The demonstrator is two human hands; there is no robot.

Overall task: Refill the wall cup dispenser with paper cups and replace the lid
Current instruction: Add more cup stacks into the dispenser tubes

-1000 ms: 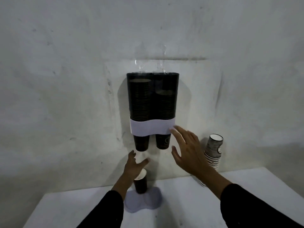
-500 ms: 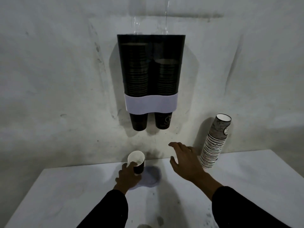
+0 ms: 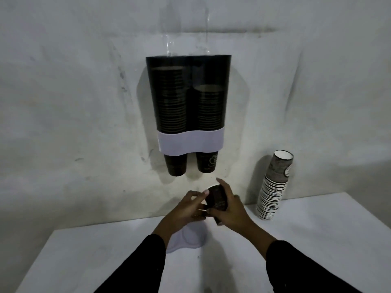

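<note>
— White table [image 3: 306, 240] against a scuffed pale wall [image 3: 63, 102], that's my backdrop. On the wall hangs the two-tube cup dispenser [image 3: 188, 98], long axis vertical, a white band [image 3: 190, 142] across its lower part.

— Which way do the cups in it point?

— Bottoms down. One dark cup pokes out under each tube; the left column stands higher than the right. I see no cover on the open top.

— And the lid?

— I take the pale lobed piece flat on the table to be the lid [image 3: 188, 240], just below the hands and partly hidden by my left wrist.

— What are the hands doing?

— Both are raised above the table, below the dispenser. My right hand [image 3: 230, 212] wraps around a dark paper cup [image 3: 216, 197], which is tilted — its end tips up toward the wall, though I cannot tell whether that is the rim or the base. My left hand [image 3: 186, 210] meets it from the left, fingertips pinched at the cup's near side.

— Spare cups?

— A leaning stack of paper cups [image 3: 275, 187] stands on the table to the right, mouths up, resting against the wall, well apart from the hands.
</note>
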